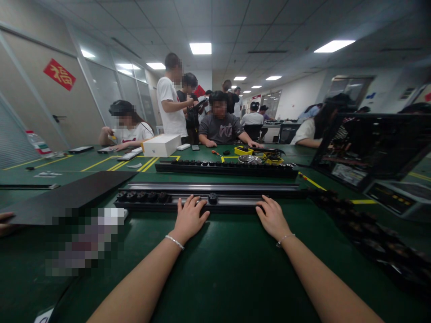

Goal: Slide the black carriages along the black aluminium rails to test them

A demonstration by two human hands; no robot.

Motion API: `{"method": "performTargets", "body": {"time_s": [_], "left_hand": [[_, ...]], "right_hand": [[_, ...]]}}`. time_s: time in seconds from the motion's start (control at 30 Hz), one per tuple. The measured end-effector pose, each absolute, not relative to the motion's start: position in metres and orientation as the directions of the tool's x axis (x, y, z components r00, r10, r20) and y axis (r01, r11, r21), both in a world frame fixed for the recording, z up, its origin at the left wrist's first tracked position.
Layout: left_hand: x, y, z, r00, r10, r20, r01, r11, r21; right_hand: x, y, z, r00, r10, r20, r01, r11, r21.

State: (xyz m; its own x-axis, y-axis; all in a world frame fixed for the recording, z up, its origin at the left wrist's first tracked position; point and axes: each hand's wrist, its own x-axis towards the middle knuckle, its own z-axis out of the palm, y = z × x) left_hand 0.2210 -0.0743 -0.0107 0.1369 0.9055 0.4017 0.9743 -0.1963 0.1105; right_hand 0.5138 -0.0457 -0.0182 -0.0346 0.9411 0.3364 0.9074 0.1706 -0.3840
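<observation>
A long black rail [235, 202] lies crosswise on the green table, with several black modules [143, 197] seated in its left part and a single black module [213, 198] near its middle. My left hand [191, 216] rests on the rail just left of the single module, fingers spread. Over the rail's right end lie the fingertips of my right hand [272, 216], its fingers also apart. Neither hand grips anything. Directly behind is a second metal rail [215, 186], and farther back a black rail [225, 168] carries a row of dark parts.
A dark flat panel [77, 197] lies at the left, near another person's hand [6, 223]. Black modules [373, 229] line the right side, beside an open black case [357, 148]. A white box [162, 145] and yellow trays [243, 150] stand farther back. People sit across the table.
</observation>
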Motion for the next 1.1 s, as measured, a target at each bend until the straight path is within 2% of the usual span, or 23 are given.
{"method": "performTargets", "body": {"time_s": [0.2, 1.1], "left_hand": [[0.223, -0.075, -0.012, 0.151, 0.897, 0.416, 0.970, -0.215, 0.112], [0.237, -0.076, -0.011, 0.162, 0.895, 0.416, 0.977, -0.206, 0.063]], "right_hand": [[0.515, -0.044, -0.022, -0.056, 0.923, 0.382, 0.913, 0.202, -0.353], [0.514, -0.042, -0.022, -0.057, 0.928, 0.367, 0.922, 0.190, -0.338]]}}
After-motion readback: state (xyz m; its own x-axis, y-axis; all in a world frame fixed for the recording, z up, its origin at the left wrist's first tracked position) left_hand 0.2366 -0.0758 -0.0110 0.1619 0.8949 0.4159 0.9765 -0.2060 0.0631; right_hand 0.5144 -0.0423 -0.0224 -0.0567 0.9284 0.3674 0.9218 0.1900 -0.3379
